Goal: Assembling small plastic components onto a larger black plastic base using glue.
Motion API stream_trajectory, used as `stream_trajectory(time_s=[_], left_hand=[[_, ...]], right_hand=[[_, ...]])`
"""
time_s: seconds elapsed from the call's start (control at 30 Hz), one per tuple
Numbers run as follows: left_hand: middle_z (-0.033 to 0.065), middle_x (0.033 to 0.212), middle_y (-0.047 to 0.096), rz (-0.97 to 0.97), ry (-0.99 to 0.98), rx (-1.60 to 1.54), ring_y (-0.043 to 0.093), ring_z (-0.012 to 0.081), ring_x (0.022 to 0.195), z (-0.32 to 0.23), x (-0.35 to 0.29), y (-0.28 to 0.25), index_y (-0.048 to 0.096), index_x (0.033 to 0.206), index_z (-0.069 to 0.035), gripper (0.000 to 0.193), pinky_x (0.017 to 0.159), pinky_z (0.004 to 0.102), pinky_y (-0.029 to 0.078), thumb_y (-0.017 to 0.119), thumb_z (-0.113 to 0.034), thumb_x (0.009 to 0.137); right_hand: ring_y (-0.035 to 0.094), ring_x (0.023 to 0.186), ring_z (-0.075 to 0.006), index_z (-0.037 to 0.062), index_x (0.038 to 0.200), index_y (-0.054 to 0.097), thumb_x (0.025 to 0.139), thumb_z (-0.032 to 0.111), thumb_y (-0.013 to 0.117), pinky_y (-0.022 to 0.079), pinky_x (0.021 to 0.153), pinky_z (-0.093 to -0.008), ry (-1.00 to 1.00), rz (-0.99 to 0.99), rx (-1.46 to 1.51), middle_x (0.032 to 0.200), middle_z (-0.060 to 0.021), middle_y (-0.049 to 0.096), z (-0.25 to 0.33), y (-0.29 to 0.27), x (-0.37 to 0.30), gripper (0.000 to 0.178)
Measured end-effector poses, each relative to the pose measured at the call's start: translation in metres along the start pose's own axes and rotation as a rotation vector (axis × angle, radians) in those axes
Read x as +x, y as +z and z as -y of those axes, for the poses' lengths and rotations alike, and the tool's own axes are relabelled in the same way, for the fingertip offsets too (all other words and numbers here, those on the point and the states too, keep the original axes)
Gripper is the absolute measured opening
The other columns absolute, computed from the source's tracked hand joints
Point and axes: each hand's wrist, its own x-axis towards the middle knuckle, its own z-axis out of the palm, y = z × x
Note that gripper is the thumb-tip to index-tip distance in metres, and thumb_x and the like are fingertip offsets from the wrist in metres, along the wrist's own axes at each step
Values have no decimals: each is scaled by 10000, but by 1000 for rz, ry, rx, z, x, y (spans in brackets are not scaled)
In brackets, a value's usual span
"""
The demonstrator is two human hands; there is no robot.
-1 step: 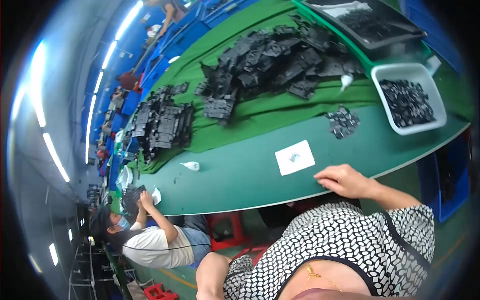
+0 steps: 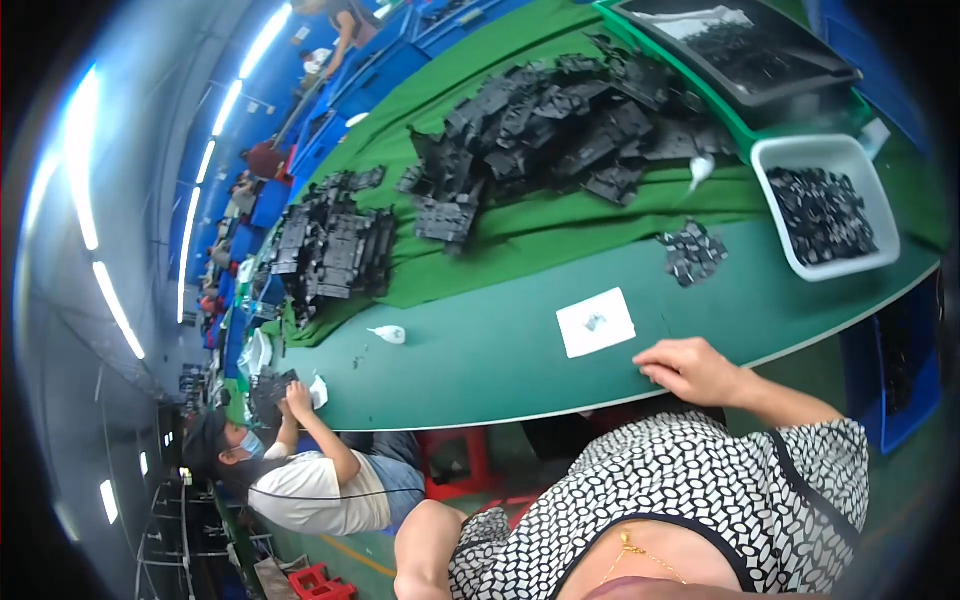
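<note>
My right hand (image 2: 692,368) rests at the near edge of the green table, its fingers loosely bent and slightly apart. Nothing shows in it. Closest to its fingertips lies a white square card (image 2: 596,323) with a small greyish patch of something too small to make out in its middle. Beyond the hand sits a small heap of dark flat pieces (image 2: 692,252). To its right a white tub (image 2: 882,200) is filled with small black parts. My left arm (image 2: 428,550) runs down out of the lower edge, and the left hand is out of the picture.
Black moulded plastic parts form a big pile (image 2: 550,125) and a smaller stack (image 2: 330,250) on green cloth. White squeeze bottles (image 2: 390,334) (image 2: 701,170) lie around. A black tray (image 2: 775,75) stands far right. At left, a masked co-worker (image 2: 325,490) handles a black part.
The whole picture has shifted a little down and to the right. My right hand keeps its place beside the white card.
</note>
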Motion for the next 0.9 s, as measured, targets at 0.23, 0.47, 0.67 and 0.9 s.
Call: stream_trajectory(time_s=[0.23,0.47,0.67,0.9], left_hand=[[63,836,560,-225,-424,203,519,161,682,69,-35,-31,610,945,7,157,697,290,465,540,-120,883],[118,1357,452,693,-1276,1580,426,343,1218,151,-240,-191,458,1311,-82,596,953,415,419,540,58,738],[91,1148,618,646,-1216,1455,571,270,1068,172,-286,-212,576,1167,-86,339,866,377,488,555,-74,829],[106,953,659,413,-1007,1603,623,279,898,169,-239,-199,616,1056,-67,193,749,363,513,560,-116,878]], right_hand=[[648,693,-225,4,996,656,831,27,608,517,620,-303,77,-37,161,825,-125,657,-14,-11,-6,173],[652,731,-157,-12,1038,640,866,-18,549,525,640,-256,160,-80,290,880,-114,662,-8,-16,-3,195],[652,720,-167,-22,1020,642,865,-10,554,523,637,-261,195,-163,257,854,-115,660,-12,-13,-1,179],[651,725,-166,-26,1038,630,875,-5,535,526,634,-254,186,-144,249,867,-114,648,-8,-14,4,189]])
